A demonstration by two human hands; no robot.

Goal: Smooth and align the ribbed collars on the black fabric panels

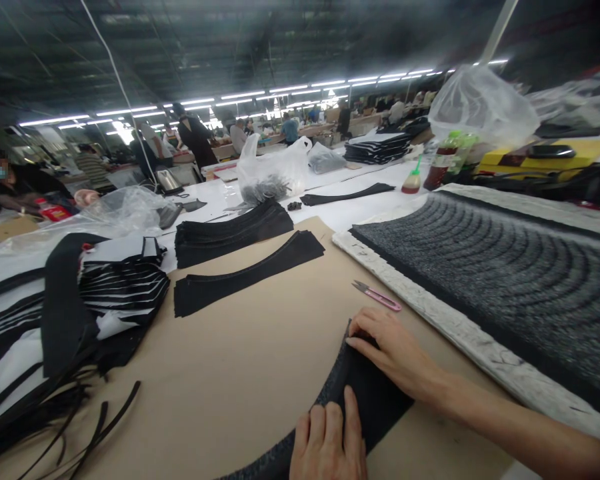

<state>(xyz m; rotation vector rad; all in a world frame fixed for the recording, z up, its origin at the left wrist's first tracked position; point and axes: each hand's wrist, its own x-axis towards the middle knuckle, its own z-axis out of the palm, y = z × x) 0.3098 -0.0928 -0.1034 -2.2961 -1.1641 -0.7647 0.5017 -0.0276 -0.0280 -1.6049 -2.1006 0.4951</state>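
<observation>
A curved black fabric strip (pixel 360 400) lies on the brown cardboard sheet (pixel 230 360) at the near edge. My left hand (pixel 330 443) rests flat on its lower part, fingers stretched out. My right hand (pixel 393 350) lies open on the strip's upper end, fingertips pressing its edge. Neither hand grips anything. Pink thread snips (pixel 377 296) lie just beyond my right hand.
More curved black strips (pixel 245 273) and a stack (pixel 230 233) lie farther back. Black-and-white pieces (pixel 115 283) pile at left. A large grey textured pad (pixel 505 280) on a white board fills the right. Plastic bags (pixel 273 170), bottles (pixel 443 160) and other workers are beyond.
</observation>
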